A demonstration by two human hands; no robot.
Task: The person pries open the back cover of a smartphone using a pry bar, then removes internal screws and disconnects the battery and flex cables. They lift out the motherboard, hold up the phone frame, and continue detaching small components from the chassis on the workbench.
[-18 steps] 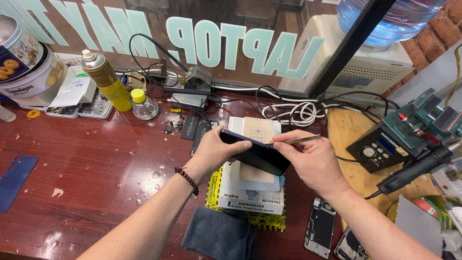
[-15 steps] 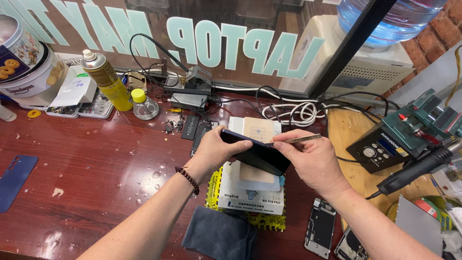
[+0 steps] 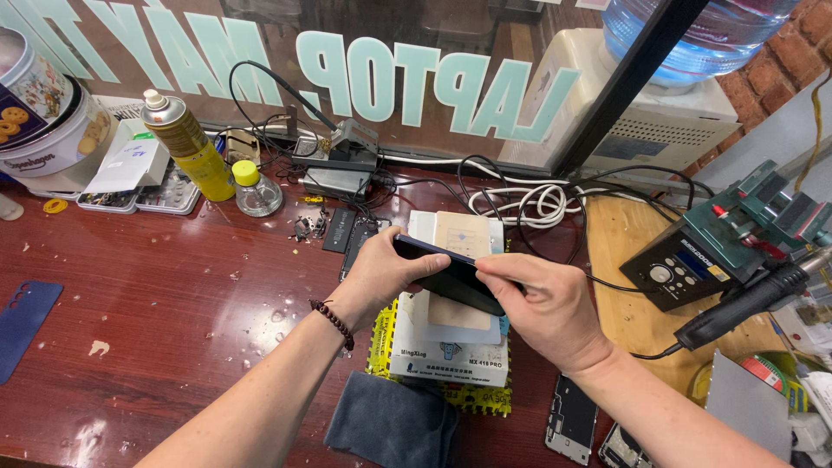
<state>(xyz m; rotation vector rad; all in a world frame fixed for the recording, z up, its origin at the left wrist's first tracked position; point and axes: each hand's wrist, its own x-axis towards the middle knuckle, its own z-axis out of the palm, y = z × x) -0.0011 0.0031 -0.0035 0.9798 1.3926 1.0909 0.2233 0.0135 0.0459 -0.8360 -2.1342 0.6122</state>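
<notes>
I hold a dark smartphone (image 3: 457,279) tilted on its edge over a white heating pad (image 3: 451,347) that lies on a yellow mat (image 3: 472,399). My left hand (image 3: 386,273) grips the phone's left end, with a bead bracelet on the wrist. My right hand (image 3: 542,308) pinches the phone's right end, fingers along its top edge. No tool shows in the right hand now.
A grey cloth (image 3: 394,425) lies near the front edge, and phone parts (image 3: 572,420) lie at the right. A yellow spray can (image 3: 186,147), a small bottle (image 3: 251,186), tins and a parts tray stand at the back left. Cables, a soldering station (image 3: 693,260) and a hot-air handle (image 3: 745,303) fill the right.
The thin tool seen at my right fingers earlier is no longer visible. Both hands stay on the phone in nearly the same place.
</notes>
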